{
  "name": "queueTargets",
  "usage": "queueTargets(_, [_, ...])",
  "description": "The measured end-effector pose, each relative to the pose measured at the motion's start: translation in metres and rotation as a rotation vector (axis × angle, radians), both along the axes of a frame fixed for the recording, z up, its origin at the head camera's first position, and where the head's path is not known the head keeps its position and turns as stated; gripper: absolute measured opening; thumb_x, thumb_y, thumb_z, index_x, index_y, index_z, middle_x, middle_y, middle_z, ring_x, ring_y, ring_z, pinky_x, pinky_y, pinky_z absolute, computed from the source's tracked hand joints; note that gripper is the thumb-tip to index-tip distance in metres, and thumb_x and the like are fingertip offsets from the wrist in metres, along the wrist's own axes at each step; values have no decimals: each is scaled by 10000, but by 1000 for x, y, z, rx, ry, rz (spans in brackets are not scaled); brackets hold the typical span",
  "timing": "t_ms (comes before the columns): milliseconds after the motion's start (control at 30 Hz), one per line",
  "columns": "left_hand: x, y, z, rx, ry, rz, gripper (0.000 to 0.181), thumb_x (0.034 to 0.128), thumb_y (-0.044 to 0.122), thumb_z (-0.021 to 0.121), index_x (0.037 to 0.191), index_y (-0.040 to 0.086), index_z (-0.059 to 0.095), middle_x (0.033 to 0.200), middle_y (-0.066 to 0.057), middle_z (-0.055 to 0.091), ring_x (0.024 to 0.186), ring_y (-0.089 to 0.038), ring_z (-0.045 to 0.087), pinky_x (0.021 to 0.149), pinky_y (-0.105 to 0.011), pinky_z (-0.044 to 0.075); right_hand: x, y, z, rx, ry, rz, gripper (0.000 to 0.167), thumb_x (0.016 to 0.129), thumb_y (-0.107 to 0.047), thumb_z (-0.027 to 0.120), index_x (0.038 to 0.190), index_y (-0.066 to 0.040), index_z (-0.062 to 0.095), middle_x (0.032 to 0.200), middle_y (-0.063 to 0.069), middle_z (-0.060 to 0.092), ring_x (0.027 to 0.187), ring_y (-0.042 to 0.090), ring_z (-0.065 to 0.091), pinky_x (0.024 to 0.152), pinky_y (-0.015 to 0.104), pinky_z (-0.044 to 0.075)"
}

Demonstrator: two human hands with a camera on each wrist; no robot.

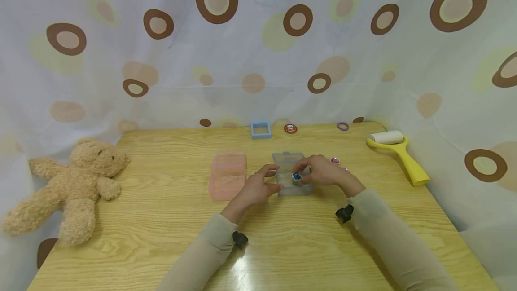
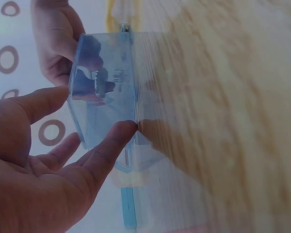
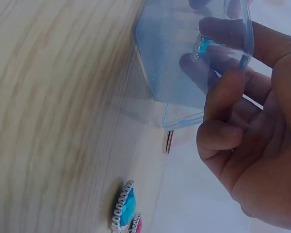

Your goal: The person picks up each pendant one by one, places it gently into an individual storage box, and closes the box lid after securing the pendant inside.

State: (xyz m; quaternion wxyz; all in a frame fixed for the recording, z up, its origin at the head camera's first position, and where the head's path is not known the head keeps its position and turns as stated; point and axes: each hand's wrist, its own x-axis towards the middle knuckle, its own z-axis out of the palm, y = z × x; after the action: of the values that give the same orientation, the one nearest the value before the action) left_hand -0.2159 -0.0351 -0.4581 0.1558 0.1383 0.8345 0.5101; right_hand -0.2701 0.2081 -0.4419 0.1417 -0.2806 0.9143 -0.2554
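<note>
Nearest, at the lower centre of the frame, the wood-grained surface (image 1: 291, 237) gives open room between the two forearms. Just beyond, slightly right of the frame's middle, the left hand (image 1: 255, 187) stands at the left side of the clear bluish box (image 1: 294, 191), its fingers spread and extended; the left wrist view shows fingertips touching the box, one at the upper edge and one low at the base.

The right hand (image 1: 321, 170) comes in from the box's right side and pinches the blue gem (image 1: 296, 177) between thumb and fingers. That gem sits within the box, below the rim, so the near relation seems to be gem to walls: the right hand is the nearer, with its fingers reaching over the edge. In the right wrist view the gem is tipped on edge, its silver border running steeply up the picture. The lid lies open toward the top of the frame, leaving the way above unblocked.

Left of the box, well apart, lies the pink box (image 1: 228, 178). Just right of the right hand, a pink gem (image 1: 335, 160) rests on the surface. Farther up, near the back edge, are the blue square frame (image 1: 260, 136), red badge (image 1: 290, 128) and purple ring (image 1: 343, 126).
</note>
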Motion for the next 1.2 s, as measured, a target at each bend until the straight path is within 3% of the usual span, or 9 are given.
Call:
queueTargets(200, [-1,0,0,1,-1,-1,594,982,245,655,1516,168,406,1508,-182,485,1289,-436,556,973,-485,540,2,-4,-3,45,33,-15,235,879,-214,770,1108,-173,734,1089,-8,735,1074,239,672,932,451,546])
queueTargets(467, [-2,-1,-2,-12,3,6,591,971,265,673,1501,184,426,1495,-174,503,1258,-432,581,926,-457,564,2,-3,-6,59,59,-16,209,867,-226,785,1069,-204,738,1035,-43,728,1011,192,678,885,420,557])
queueTargets(767, [-2,-1,0,-1,-8,4,589,971,253,673,1500,170,427,1490,-182,504,1255,-412,591,934,-462,559,6,-4,0,56,37,-23,276,874,-208,767,1139,-147,725,1054,-13,728,1011,221,678,875,421,556])
queueTargets(967, [-2,1,0,-9,-6,5,593,973,247,670,1505,169,421,1489,-185,503,1264,-416,584,942,-469,556,8,-2,5,23,50,-35,268,887,-201,755,1142,-125,719,1050,28,732,952,231,677,798,386,546])
queueTargets(1200, [-2,0,0,-3,-5,10,589,966,237,679,1495,154,433,1468,-210,516,1277,-434,570,967,-490,543,7,9,11,-47,97,-98,251,900,-155,727,1146,-105,708,1019,19,725,765,128,602,683,305,498])
